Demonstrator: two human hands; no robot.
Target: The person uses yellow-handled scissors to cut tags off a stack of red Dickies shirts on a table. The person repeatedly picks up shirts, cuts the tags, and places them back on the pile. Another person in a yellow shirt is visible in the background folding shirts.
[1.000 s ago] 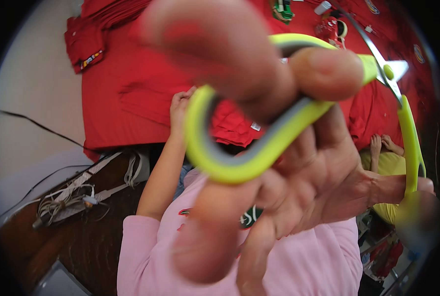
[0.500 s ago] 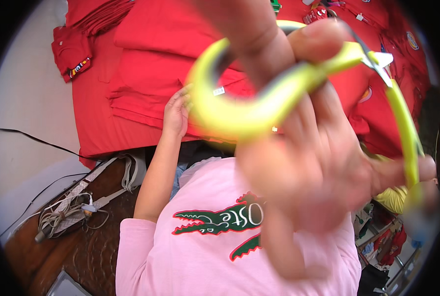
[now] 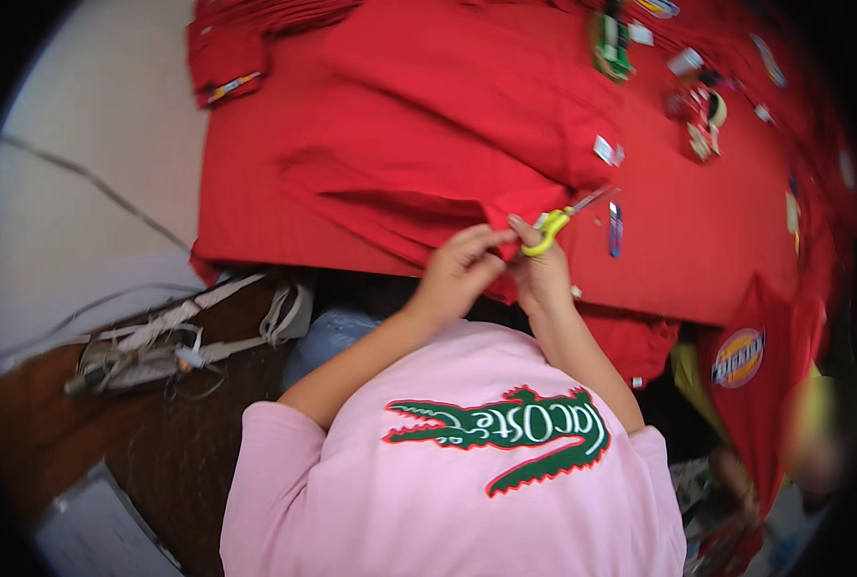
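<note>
1. Red garment [image 3: 511, 206]: from my remote seat I see its near edge lifted between the hands, on the front part of the worktop [image 3: 664, 274], with folded red cloth behind it.
2. My left hand [image 3: 460, 273] is half curled, its fingertips bunched at that edge; blur and overlap mean I cannot tell whether they pinch it firmly. If the grip is loose, I'd judge the cloth could slip or pucker.
3. My right hand [image 3: 543, 276] is closed around the scissors [image 3: 552, 231] by their yellow-green handles, thumb beside the cloth. The blades point away from the left hand, over the red surface. Turning them inward with the fingertips this close could nick skin or snip the fabric.
4. Just beyond the blades lie white tags [image 3: 607, 151] and a slim blue tool [image 3: 615, 230]; a careless sweep of the scissors could catch a tag or knock the tool.
5. Farther right sits a tape roll [image 3: 717, 109], well clear of both hands.
</note>
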